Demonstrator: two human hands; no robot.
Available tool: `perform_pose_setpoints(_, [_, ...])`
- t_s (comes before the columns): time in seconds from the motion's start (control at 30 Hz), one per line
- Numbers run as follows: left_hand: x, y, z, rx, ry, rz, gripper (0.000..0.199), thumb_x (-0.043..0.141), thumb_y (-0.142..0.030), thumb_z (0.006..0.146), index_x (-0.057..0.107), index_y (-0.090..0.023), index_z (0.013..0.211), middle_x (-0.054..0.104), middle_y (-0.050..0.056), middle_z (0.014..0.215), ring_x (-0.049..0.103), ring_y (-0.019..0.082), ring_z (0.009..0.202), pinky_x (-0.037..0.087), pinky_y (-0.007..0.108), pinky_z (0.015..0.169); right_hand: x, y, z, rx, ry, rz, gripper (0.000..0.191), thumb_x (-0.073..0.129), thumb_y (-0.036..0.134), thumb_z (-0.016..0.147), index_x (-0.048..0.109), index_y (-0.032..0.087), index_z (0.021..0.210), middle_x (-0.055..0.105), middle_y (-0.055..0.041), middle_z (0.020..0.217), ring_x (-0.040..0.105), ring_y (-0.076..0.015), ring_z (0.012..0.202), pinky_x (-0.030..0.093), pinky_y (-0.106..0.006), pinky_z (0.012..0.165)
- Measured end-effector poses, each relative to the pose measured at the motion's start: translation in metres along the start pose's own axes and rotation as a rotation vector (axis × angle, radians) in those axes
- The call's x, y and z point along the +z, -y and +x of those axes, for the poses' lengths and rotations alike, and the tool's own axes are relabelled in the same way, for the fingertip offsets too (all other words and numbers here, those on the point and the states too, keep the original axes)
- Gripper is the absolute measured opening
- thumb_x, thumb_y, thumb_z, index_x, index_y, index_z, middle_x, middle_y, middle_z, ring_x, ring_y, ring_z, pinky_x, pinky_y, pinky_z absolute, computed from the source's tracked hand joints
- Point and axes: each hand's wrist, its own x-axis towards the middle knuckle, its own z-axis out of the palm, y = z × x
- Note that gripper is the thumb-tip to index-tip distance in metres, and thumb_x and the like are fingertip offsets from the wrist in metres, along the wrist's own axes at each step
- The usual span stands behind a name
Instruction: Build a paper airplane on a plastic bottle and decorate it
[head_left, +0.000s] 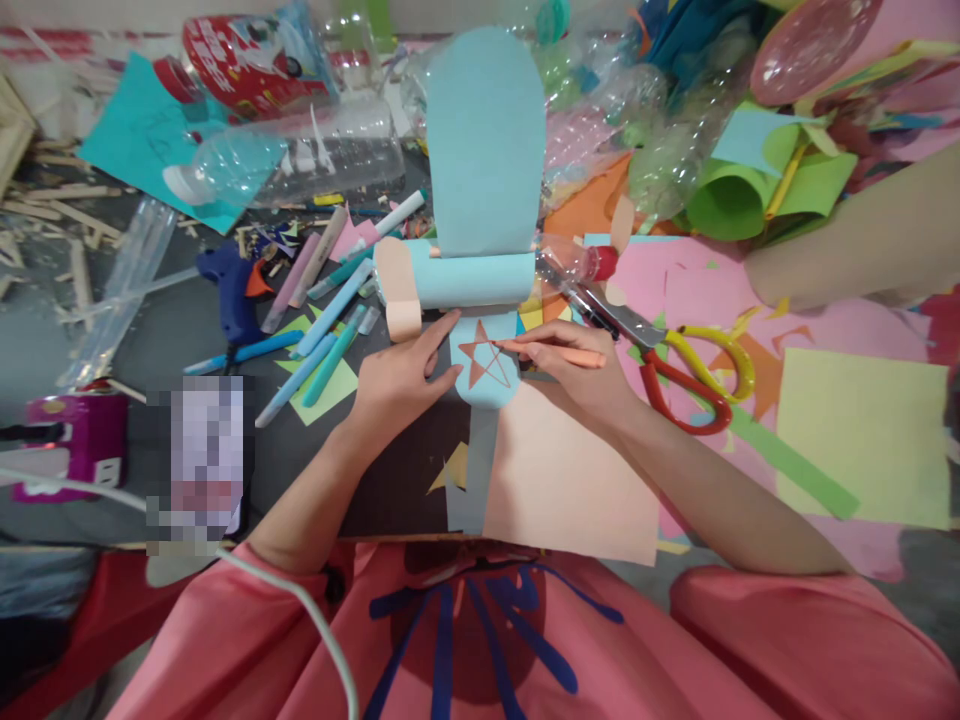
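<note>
An orange marker (574, 354) is gripped in my right hand (577, 375), its tip on a star drawn on a light blue paper flap (487, 395). The star (477, 368) is coloured in on its left part; its right part shows only outlines. My left hand (405, 380) rests at the flap's left edge, index finger and thumb spread apart. The flap belongs to a blue paper model with a rolled tube (476, 280) and a tall rounded panel (486, 140) above. A peach paper strip (396, 285) wraps the tube's left end.
Scissors (686, 370) with red and yellow handles lie right of my hand. Several markers (330, 310), a blue glue gun (229, 285) and a phone (206, 455) are on the left. Plastic bottles (300, 150) crowd the back. Peach paper (577, 480) lies in front.
</note>
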Motion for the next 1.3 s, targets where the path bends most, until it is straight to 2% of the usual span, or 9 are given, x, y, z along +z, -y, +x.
perform_pose_setpoints(0.3, [-0.0003,0.0005,0.0000,-0.003,0.006,-0.011,0.060,0.058,-0.032,0.086,0.047,-0.027,0.145,0.066,-0.003,0.077,0.061,0.013,0.071,0.036,0.021,0.060,0.0012,0.0021,0.0005,0.022,-0.015,0.032,0.024,0.075,0.045,0.076,0.074,0.021,0.077,0.079,-0.0040,0.082,0.073,-0.0176,0.075,0.060,-0.031,0.070])
perform_pose_setpoints(0.47, [-0.0002,0.0007,0.0004,0.009,0.005,-0.002,0.060,0.056,-0.034,0.086,0.047,-0.026,0.145,0.066,-0.003,0.076,0.062,0.014,0.072,0.036,0.021,0.059,0.0015,0.0024,0.0001,0.012,-0.042,0.013,0.025,0.073,0.047,0.078,0.074,0.022,0.080,0.079,-0.0034,0.083,0.074,-0.0180,0.077,0.061,-0.032,0.070])
perform_pose_setpoints(0.6, [0.0000,0.0010,0.0005,0.010,0.003,-0.012,0.061,0.056,-0.035,0.086,0.047,-0.027,0.145,0.066,-0.003,0.075,0.062,0.013,0.071,0.035,0.021,0.058,0.0017,0.0028,-0.0001,0.028,-0.017,0.011,0.028,0.074,0.049,0.076,0.074,0.022,0.078,0.079,-0.0045,0.082,0.074,-0.0188,0.077,0.061,-0.032,0.070])
perform_pose_setpoints(0.77, [-0.0005,0.0010,0.0002,0.005,0.007,-0.014,0.061,0.057,-0.034,0.086,0.047,-0.027,0.146,0.065,-0.003,0.076,0.062,0.014,0.072,0.036,0.021,0.059,0.0027,0.0041,0.0001,0.007,-0.055,0.044,0.024,0.073,0.046,0.077,0.074,0.022,0.078,0.078,-0.0035,0.081,0.074,-0.0185,0.077,0.061,-0.033,0.071])
perform_pose_setpoints(0.97, [-0.0009,0.0008,0.0001,0.008,0.005,-0.017,0.060,0.056,-0.035,0.086,0.047,-0.027,0.145,0.066,-0.003,0.076,0.062,0.014,0.072,0.035,0.021,0.059,0.0008,0.0026,0.0004,0.035,-0.016,-0.014,0.023,0.074,0.044,0.076,0.074,0.020,0.075,0.077,-0.0039,0.076,0.072,-0.0185,0.072,0.059,-0.032,0.066])
perform_pose_setpoints(1.13, [-0.0001,0.0016,0.0003,0.014,-0.001,-0.017,0.060,0.057,-0.034,0.086,0.048,-0.027,0.145,0.067,-0.003,0.076,0.061,0.013,0.071,0.035,0.021,0.058,0.0020,0.0041,0.0000,0.014,-0.060,0.011,0.024,0.072,0.046,0.078,0.074,0.022,0.077,0.078,-0.0037,0.080,0.073,-0.0188,0.076,0.060,-0.033,0.070])
perform_pose_setpoints(1.3, [0.0000,0.0016,0.0002,0.013,-0.006,-0.015,0.060,0.057,-0.033,0.085,0.048,-0.027,0.145,0.066,-0.003,0.076,0.061,0.013,0.071,0.036,0.021,0.059,0.0012,0.0020,-0.0004,0.033,-0.009,0.013,0.022,0.074,0.042,0.076,0.073,0.021,0.073,0.078,-0.0047,0.078,0.074,-0.0199,0.076,0.060,-0.033,0.067])
